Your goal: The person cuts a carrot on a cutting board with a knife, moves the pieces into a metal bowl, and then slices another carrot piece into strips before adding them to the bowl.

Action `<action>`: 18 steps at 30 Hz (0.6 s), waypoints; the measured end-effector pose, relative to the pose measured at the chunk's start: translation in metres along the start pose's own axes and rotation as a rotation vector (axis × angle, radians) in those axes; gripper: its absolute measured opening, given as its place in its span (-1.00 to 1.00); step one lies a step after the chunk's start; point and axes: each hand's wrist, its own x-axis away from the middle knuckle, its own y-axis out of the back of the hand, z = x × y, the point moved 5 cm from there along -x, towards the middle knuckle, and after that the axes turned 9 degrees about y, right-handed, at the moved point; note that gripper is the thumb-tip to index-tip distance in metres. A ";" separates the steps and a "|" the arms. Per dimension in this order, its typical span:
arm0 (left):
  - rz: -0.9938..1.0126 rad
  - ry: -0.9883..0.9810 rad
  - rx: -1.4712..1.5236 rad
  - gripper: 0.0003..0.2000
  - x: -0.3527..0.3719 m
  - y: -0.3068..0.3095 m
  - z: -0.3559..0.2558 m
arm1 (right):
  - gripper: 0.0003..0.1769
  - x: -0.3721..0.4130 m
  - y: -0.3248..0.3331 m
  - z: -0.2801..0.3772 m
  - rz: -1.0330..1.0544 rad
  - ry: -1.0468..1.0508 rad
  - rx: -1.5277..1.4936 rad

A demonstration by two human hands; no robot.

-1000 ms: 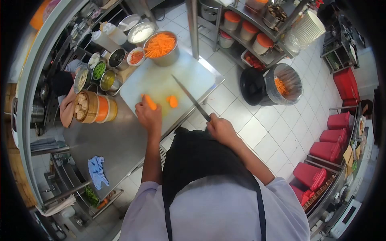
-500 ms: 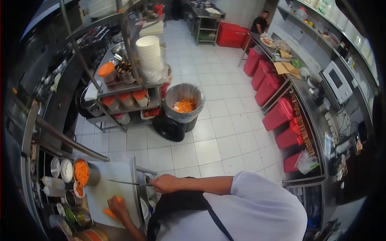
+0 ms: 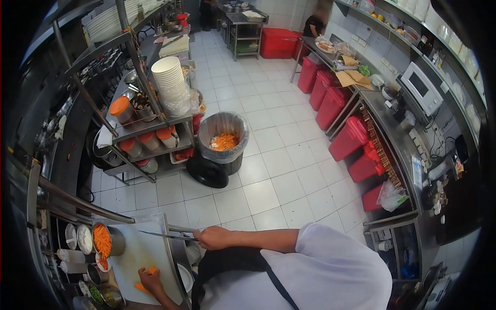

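Note:
My right hand (image 3: 211,238) is closed round the handle of a long knife (image 3: 168,236), whose blade points left over the white cutting board (image 3: 135,247). Lower on the board, my left hand (image 3: 150,280) has its fingers curled over an orange piece of carrot (image 3: 152,270). Another orange piece (image 3: 140,287) lies by that hand, on the board. At the board's upper left stands a metal pot (image 3: 114,238) full of orange strips (image 3: 103,241).
Small containers (image 3: 84,239) line the board's left side. Ahead are a lined bin (image 3: 223,137) with orange peelings, its black lid (image 3: 207,172) on the floor, and a metal shelf (image 3: 150,126). Red bins (image 3: 349,138) stand under the right counter. A person (image 3: 313,25) is at the far right.
The view has shifted, so the bin and shelf appear further left. My right hand still holds the knife, and my left hand remains on the carrot piece.

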 end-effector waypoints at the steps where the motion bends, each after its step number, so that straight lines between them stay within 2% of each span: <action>1: -0.009 0.007 -0.047 -0.61 0.000 0.000 0.000 | -0.67 0.000 -0.001 -0.001 0.025 -0.017 -0.008; 5: -0.037 -0.010 -0.116 -0.67 -0.018 -0.013 0.030 | -0.69 0.003 -0.003 -0.004 -0.011 0.001 -0.018; 9: -0.139 -0.086 -0.301 -0.69 0.002 -0.009 0.008 | -0.68 0.008 0.000 -0.005 -0.016 -0.004 -0.001; 12: -0.222 -0.203 -0.311 -0.68 0.002 -0.018 0.017 | -0.68 0.012 -0.003 -0.011 -0.080 0.028 0.014; 15: -0.183 -0.156 -0.271 -0.67 0.006 -0.014 0.010 | -0.66 0.016 -0.006 -0.013 -0.094 0.021 0.015; 18: -0.035 -0.057 -0.163 -0.67 0.008 -0.005 -0.006 | -0.65 0.018 -0.007 -0.014 -0.075 0.008 0.026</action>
